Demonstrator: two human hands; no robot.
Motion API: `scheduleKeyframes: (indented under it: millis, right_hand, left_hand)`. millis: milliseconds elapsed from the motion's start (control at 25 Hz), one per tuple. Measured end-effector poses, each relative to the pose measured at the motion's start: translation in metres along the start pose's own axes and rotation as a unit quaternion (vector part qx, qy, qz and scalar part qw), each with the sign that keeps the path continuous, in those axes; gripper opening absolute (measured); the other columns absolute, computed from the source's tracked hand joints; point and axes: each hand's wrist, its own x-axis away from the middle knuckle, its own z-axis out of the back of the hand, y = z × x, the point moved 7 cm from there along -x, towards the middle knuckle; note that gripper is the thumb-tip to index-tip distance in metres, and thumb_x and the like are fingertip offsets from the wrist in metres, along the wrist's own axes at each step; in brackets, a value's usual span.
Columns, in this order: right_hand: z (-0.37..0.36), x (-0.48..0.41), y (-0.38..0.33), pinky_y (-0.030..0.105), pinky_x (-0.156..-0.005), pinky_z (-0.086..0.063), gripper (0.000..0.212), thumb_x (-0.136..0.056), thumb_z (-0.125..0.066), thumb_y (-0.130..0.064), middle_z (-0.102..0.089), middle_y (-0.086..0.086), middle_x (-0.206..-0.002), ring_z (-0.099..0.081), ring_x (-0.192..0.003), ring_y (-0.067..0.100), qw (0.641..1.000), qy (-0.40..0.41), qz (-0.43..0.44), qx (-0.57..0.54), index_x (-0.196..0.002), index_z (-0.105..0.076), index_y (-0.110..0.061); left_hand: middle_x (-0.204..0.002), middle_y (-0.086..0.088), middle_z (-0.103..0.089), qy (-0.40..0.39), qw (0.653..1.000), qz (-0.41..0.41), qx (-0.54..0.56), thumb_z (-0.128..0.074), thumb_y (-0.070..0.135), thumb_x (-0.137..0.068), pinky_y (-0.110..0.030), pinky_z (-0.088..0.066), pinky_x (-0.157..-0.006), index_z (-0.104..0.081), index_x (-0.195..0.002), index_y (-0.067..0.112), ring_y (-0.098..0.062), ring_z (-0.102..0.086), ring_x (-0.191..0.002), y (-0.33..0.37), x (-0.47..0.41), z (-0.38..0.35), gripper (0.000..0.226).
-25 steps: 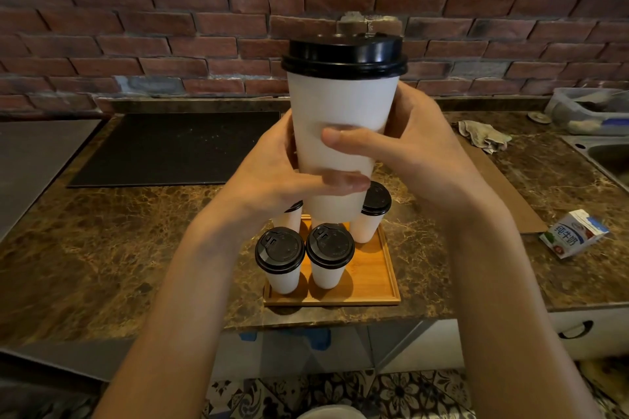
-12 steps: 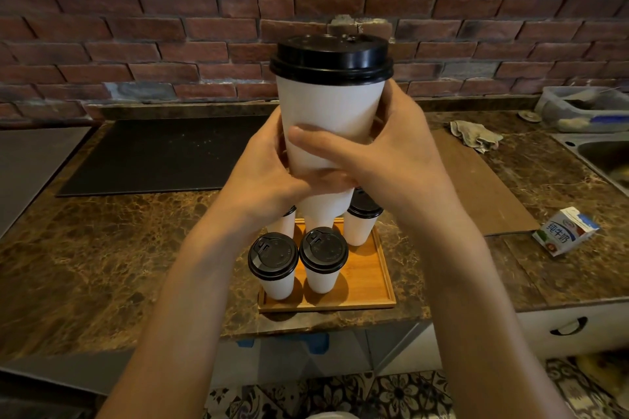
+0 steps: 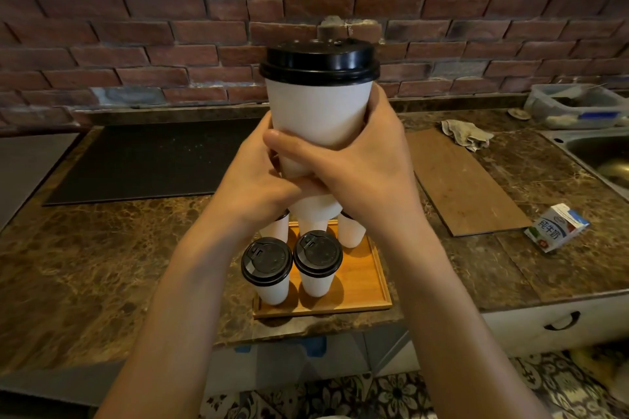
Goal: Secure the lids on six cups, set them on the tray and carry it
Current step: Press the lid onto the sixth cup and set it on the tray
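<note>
Spanning the view, a brown marbled stone counter (image 3: 102,265) carries a square wooden tray (image 3: 364,282). Above the tray, left hand (image 3: 252,187) and right hand (image 3: 367,173) curl round an upright white paper cup with black plastic lid (image 3: 318,112). Smaller lidded white cups (image 3: 266,265) stand on the tray.

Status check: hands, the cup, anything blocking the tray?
Left hand and right hand both wrapped round lidded cup, held up above tray. Two lidded front cups on tray, others partly hidden behind hands. Front-right tray corner bare, nothing in the way.
</note>
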Motion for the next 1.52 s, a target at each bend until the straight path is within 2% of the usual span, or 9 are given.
scheduleKeyframes:
  millis: [160,240,360,480,560,840,1040,1320,1520]
  right_hand:
    - [0.002,-0.004,-0.005,0.028,-0.087,-0.056,0.084,-0.062,-0.088,-0.042,-0.06,-0.012,-0.117,-0.058,-0.108,0.001,1.0,-0.022,0.008,-0.013,-0.133,-0.047,-0.019]
    - [0.005,-0.007,-0.005,0.029,-0.086,-0.057,0.082,-0.063,-0.088,-0.04,-0.061,-0.01,-0.117,-0.059,-0.107,0.003,0.999,-0.037,0.012,-0.022,-0.131,-0.049,-0.019]
    - [0.006,-0.011,-0.004,0.028,-0.084,-0.058,0.078,-0.064,-0.089,-0.034,-0.063,-0.008,-0.116,-0.062,-0.105,0.004,0.995,-0.081,0.013,-0.053,-0.13,-0.05,-0.02]
    - [0.005,-0.013,-0.001,0.023,-0.081,-0.057,0.068,-0.064,-0.088,-0.028,-0.065,-0.008,-0.111,-0.064,-0.103,0.003,0.987,-0.131,0.013,-0.088,-0.122,-0.053,-0.024]
    - [0.004,-0.013,0.002,0.027,-0.085,-0.057,0.066,-0.064,-0.086,-0.025,-0.066,-0.007,-0.112,-0.064,-0.105,0.005,0.983,-0.159,0.018,-0.087,-0.122,-0.053,-0.022]
    - [0.001,-0.012,0.007,0.021,-0.083,-0.055,0.066,-0.067,-0.086,-0.027,-0.066,-0.009,-0.113,-0.063,-0.105,0.002,0.979,-0.193,0.011,-0.062,-0.124,-0.052,-0.023]
    - [0.001,-0.012,0.002,0.024,-0.085,-0.056,0.07,-0.068,-0.088,-0.031,-0.064,-0.01,-0.115,-0.061,-0.106,0.002,0.984,-0.174,0.012,-0.026,-0.127,-0.051,-0.022]
    - [-0.004,-0.002,0.0,0.033,-0.094,-0.054,0.083,-0.066,-0.087,-0.038,-0.059,-0.01,-0.122,-0.055,-0.114,0.003,0.998,-0.067,-0.008,-0.006,-0.136,-0.045,-0.022]
    - [-0.006,0.002,-0.003,0.037,-0.094,-0.052,0.086,-0.066,-0.086,-0.04,-0.058,-0.008,-0.123,-0.054,-0.116,0.008,0.999,-0.035,-0.013,0.001,-0.138,-0.043,-0.021]
  left_hand:
    - [-0.112,0.013,-0.064,0.001,1.0,0.003,-0.012,-0.089,0.035,-0.047,-0.009,-0.05,-0.075,-0.047,-0.126,0.026,0.001,-0.061,-0.106,-0.001,-0.002,0.004,0.089]
    - [-0.11,0.017,-0.065,-0.006,1.0,0.001,-0.02,-0.086,0.028,-0.051,-0.011,-0.051,-0.077,-0.048,-0.122,0.032,0.0,-0.061,-0.106,-0.003,-0.003,0.005,0.081]
    - [-0.104,0.028,-0.065,-0.023,0.999,-0.002,-0.026,-0.088,0.033,-0.051,-0.007,-0.049,-0.073,-0.049,-0.111,0.044,0.006,-0.061,-0.102,0.0,-0.003,0.005,0.072]
    - [-0.105,0.023,-0.066,-0.041,0.999,0.004,-0.014,-0.089,0.026,-0.053,-0.007,-0.049,-0.069,-0.052,-0.116,0.037,0.004,-0.061,-0.1,-0.003,-0.002,0.004,0.073]
    - [-0.107,0.019,-0.066,-0.057,0.998,0.006,-0.004,-0.087,0.026,-0.055,-0.009,-0.05,-0.069,-0.052,-0.119,0.034,0.002,-0.062,-0.101,-0.004,-0.001,0.004,0.074]
    - [-0.105,0.02,-0.067,-0.066,0.998,0.006,0.008,-0.082,0.024,-0.058,-0.008,-0.05,-0.069,-0.054,-0.114,0.038,0.002,-0.063,-0.099,-0.007,0.003,0.004,0.064]
    - [-0.109,0.014,-0.068,-0.053,0.998,0.005,0.014,-0.084,0.026,-0.055,-0.014,-0.052,-0.074,-0.054,-0.12,0.028,-0.005,-0.064,-0.104,-0.008,0.0,0.005,0.072]
    - [-0.101,0.023,-0.068,0.0,1.0,0.014,-0.009,-0.087,0.034,-0.045,-0.009,-0.051,-0.073,-0.052,-0.115,0.032,0.002,-0.062,-0.102,-0.01,-0.002,0.011,0.078]
    - [-0.102,0.015,-0.067,0.014,1.0,0.015,-0.019,-0.083,0.044,-0.047,-0.013,-0.053,-0.076,-0.051,-0.124,0.02,0.002,-0.063,-0.101,-0.008,-0.003,0.011,0.086]
